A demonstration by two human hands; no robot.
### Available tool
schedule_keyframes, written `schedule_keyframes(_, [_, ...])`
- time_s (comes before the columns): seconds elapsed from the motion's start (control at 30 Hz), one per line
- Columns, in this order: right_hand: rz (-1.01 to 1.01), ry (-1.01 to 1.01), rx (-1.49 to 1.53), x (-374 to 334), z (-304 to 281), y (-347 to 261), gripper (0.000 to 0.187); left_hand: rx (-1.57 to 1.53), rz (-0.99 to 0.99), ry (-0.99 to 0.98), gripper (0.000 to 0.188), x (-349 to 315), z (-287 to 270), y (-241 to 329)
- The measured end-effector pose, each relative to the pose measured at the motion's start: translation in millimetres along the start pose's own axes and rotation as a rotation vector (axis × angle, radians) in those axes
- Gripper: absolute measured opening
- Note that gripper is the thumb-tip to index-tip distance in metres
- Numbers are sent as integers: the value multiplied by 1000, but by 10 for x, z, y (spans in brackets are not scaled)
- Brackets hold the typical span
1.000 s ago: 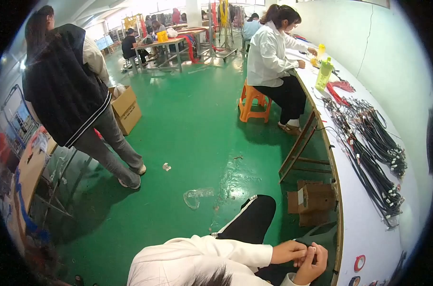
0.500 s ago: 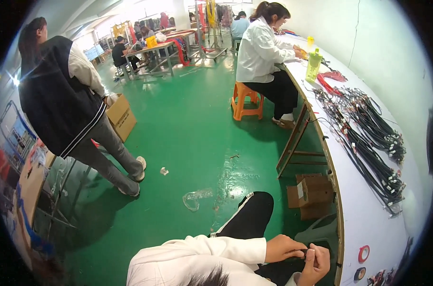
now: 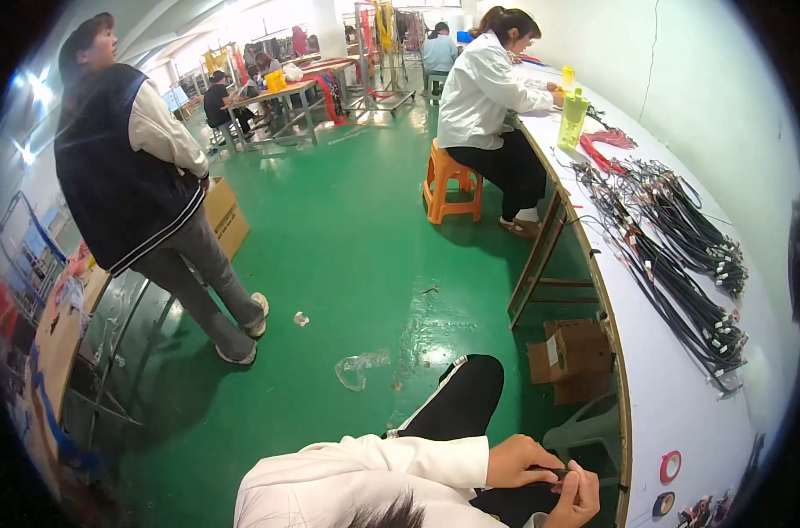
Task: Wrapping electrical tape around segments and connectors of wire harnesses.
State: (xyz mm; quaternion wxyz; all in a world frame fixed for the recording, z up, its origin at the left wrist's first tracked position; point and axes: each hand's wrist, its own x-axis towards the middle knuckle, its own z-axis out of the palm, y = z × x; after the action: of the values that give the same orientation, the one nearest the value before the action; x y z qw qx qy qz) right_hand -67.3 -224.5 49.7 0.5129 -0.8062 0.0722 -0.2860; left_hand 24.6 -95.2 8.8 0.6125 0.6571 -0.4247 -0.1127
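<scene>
Both of my hands meet low in the view, beside the edge of the white-topped table [image 3: 655, 414]. My left hand [image 3: 516, 461] is closed, its fingertips pinching a small black piece [image 3: 558, 473]. Curled around the other end of that piece is my right hand [image 3: 579, 498], thumb raised and fingers bent. Fingers cover most of the piece, so its exact kind cannot be made out. Nearest on the tabletop lie a red tape roll [image 3: 671, 466] and a black tape roll [image 3: 663, 503].
Bundles of black cables [image 3: 673, 308] and a yellow-green bottle [image 3: 572, 121] lie along the table. A co-worker in white [image 3: 479, 92] sits on an orange stool [image 3: 453, 183]. Another person [image 3: 123, 167] stands at left by a cardboard box [image 3: 227, 218]. An open carton [image 3: 576, 361] is under the table.
My hands have shifted slightly left, still together on the small black piece, which shows a bit more. The standing person at left has turned the head to the right.
</scene>
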Motion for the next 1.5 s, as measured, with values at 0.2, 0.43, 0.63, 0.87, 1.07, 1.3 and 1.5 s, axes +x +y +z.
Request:
schedule_keyframes(0.2, [25, 42, 48, -26, 72, -32, 21, 3, -44, 30, 21, -46, 14, 26])
schedule_keyframes(0.43, [-57, -73, -41, -6, 81, -109, 19, 160, 139, 134, 21, -142, -49, 34])
schedule_keyframes(0.63, [-76, -25, -100, -78, 118, -119, 17, 169, 195, 163, 26, -146, -32, 56])
schedule_keyframes(0.87, [21, 95, -20, 39, 91, -29, 11, -93, -317, -135, 32, -166, -64, -48])
schedule_keyframes(1.07, [299, 24, 293, 77, -28, 213, 13, -386, -510, -104, 30, -209, 33, -103])
schedule_keyframes(1.3, [398, 90, 505, -42, 28, 431, 17, -121, -299, -75, 39, -89, 111, 28])
schedule_keyframes(1.5, [428, 133, 537, -52, -16, 458, 17, 224, -71, -125, 39, -44, 170, -24])
